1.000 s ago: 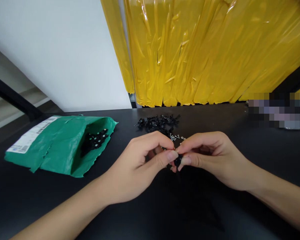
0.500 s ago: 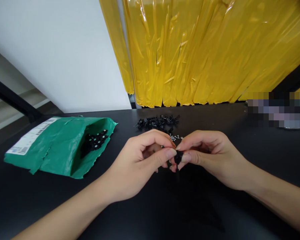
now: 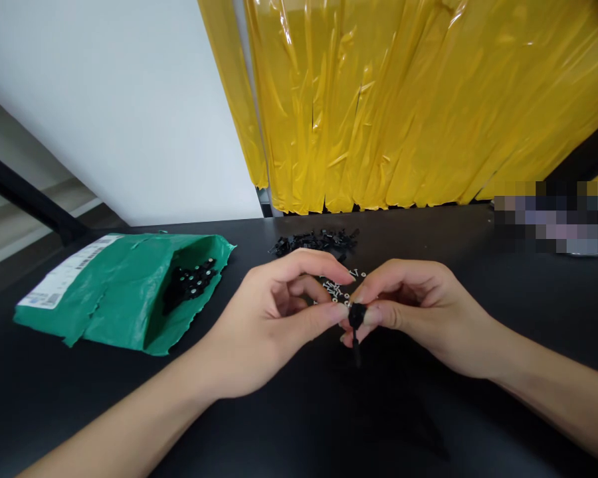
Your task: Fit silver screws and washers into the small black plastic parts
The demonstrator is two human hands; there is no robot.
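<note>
My left hand and my right hand meet fingertip to fingertip above a black table. Between the thumbs sits a small black part with a thin stem pointing down; both hands pinch it. Just behind the fingers lie small silver screws, partly hidden by the hands. Farther back is a pile of small black parts.
A torn green mailer bag with a white label lies at the left, open toward me, with several black parts inside. Yellow plastic sheeting hangs behind the table. A blurred object sits at the far right.
The left hand's index finger has lifted and its fingers have spread a little, uncovering the screws. The black part now shows more between the thumbs, its stem hanging down.
</note>
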